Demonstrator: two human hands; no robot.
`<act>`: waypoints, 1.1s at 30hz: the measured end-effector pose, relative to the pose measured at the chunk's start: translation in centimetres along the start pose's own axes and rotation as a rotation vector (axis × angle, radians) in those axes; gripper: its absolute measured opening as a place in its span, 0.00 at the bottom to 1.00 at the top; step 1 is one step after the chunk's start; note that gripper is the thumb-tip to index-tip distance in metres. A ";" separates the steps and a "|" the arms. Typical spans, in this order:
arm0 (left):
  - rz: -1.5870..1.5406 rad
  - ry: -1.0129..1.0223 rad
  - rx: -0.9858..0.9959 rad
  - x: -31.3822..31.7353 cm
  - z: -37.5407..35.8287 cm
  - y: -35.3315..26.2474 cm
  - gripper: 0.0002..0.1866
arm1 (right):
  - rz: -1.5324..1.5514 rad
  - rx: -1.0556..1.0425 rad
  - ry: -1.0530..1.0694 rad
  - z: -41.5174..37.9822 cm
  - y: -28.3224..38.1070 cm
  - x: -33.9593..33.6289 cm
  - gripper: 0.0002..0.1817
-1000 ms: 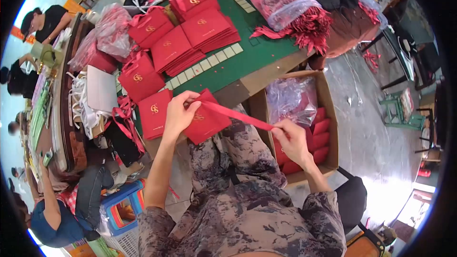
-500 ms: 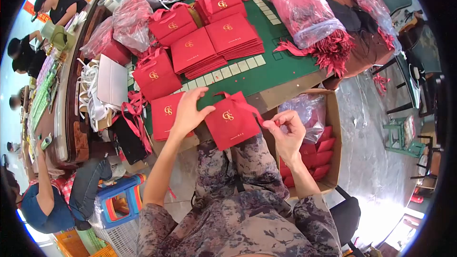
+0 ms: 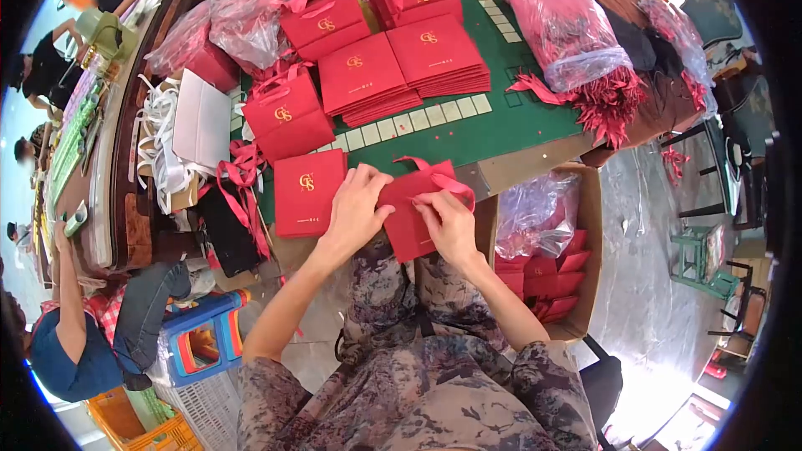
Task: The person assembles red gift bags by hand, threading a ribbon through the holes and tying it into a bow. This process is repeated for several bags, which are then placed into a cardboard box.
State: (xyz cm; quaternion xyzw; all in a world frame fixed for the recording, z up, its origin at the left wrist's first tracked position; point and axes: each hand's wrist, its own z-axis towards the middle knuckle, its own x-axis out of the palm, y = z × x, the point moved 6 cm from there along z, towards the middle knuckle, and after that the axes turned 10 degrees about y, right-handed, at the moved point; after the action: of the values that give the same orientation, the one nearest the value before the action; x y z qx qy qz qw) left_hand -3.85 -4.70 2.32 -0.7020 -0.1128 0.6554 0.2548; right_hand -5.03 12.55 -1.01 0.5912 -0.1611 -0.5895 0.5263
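Green mat [image 3: 535, 108], your left hand [image 3: 357, 207] and right hand [image 3: 449, 221] pinching 1 red gift bag [image 3: 407, 235], ribbon handle [image 3: 455, 187] up.

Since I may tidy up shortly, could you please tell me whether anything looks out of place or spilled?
Red ribbons spill from the plastic bag on the table's right side, and a few loose ribbons lie on the floor beyond it, which looks stray. I see no obvious damage.
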 end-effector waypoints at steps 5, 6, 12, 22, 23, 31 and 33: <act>0.084 -0.064 0.089 0.0 -0.1 -1.5 0.24 | -0.014 0.055 0.003 -0.1 0.3 -0.4 0.06; 0.103 -0.071 0.102 0.0 -0.1 -1.7 0.24 | -0.020 0.074 0.021 -0.1 0.5 -0.4 0.07; -0.029 0.016 0.008 -0.3 0.5 -0.6 0.19 | -0.103 0.057 0.035 0.0 1.1 0.3 0.06; -0.507 0.312 -0.293 -1.1 0.4 0.5 0.05 | -0.045 0.037 0.054 -1.0 4.2 0.6 0.04; -0.510 0.316 -0.294 -0.8 0.4 0.6 0.05 | -0.011 0.051 0.028 -1.1 4.3 0.7 0.04; -0.717 0.368 -0.277 -0.1 0.0 0.6 0.07 | 0.102 0.164 0.042 -1.1 3.8 0.3 0.05; -0.697 0.375 -0.282 -0.1 -0.1 0.5 0.07 | 0.099 0.161 0.038 -1.0 4.0 0.2 0.05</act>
State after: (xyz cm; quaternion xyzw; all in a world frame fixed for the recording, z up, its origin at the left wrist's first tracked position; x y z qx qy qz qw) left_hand -3.89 -5.21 2.18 -0.7571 -0.3840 0.3687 0.3787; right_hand -2.38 11.27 1.94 0.6340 -0.2271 -0.5367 0.5083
